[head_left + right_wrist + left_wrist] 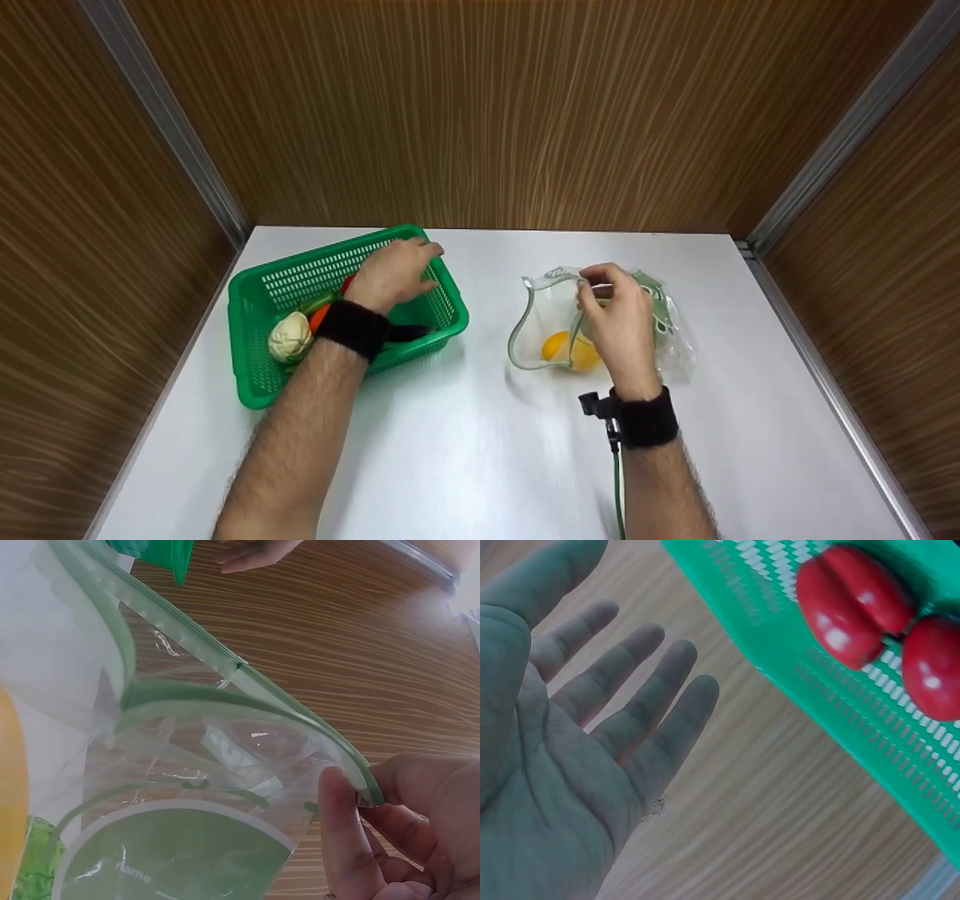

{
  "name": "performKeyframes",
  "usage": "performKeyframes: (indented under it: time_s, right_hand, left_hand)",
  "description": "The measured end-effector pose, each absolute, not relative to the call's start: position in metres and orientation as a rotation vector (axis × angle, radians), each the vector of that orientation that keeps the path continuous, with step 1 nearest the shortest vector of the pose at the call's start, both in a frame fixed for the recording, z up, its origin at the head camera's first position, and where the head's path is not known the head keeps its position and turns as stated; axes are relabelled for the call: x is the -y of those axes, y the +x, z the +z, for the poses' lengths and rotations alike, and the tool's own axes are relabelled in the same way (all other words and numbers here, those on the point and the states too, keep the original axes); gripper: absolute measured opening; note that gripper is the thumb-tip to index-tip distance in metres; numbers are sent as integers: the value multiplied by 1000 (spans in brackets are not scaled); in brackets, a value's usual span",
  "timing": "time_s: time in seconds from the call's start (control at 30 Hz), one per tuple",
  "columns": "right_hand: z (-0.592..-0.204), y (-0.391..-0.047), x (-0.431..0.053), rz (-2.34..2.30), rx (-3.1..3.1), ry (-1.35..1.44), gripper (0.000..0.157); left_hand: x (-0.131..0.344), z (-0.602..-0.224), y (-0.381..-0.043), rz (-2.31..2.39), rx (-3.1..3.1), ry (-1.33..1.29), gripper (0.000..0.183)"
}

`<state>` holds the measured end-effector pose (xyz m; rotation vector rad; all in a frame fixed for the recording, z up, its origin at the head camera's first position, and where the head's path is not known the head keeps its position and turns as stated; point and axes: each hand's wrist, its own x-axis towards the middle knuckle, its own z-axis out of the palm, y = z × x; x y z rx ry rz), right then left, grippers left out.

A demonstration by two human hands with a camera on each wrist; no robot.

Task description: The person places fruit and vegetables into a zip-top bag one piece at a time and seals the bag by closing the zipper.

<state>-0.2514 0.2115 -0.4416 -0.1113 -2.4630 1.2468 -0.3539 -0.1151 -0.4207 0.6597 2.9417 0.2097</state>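
Observation:
My left hand (394, 274) is over the right part of a green plastic basket (247, 330), its fingers spread and nothing in them. Shiny red peppers (847, 607) lie in the basket, seen in the left wrist view. Beside them in the head view are a cream-coloured ribbed vegetable (290, 337), an orange-red piece (319, 318) and a dark eggplant-like piece (409, 333). With thumb and fingers, my right hand (624, 319) pinches the green-edged rim of a clear zip bag (525, 341), whose mouth gapes. A yellow-orange item (556, 346) sits inside the bag.
The basket and bag stand apart on a white table (465, 450). Wood-patterned panels (480, 112) rise at the back and both sides. A green cable (618, 487) trails from the right wrist strap (646, 420). Bright green crinkled material (36, 859) shows through the bag.

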Motion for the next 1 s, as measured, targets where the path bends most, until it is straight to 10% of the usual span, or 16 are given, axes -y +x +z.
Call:
performKeyframes:
  time_s: [1.0]
  right_hand:
    - [-444, -255, -208, 1234, 2456, -48, 17]
  left_hand:
    - [150, -462, -386, 220, -2836, 358, 61]
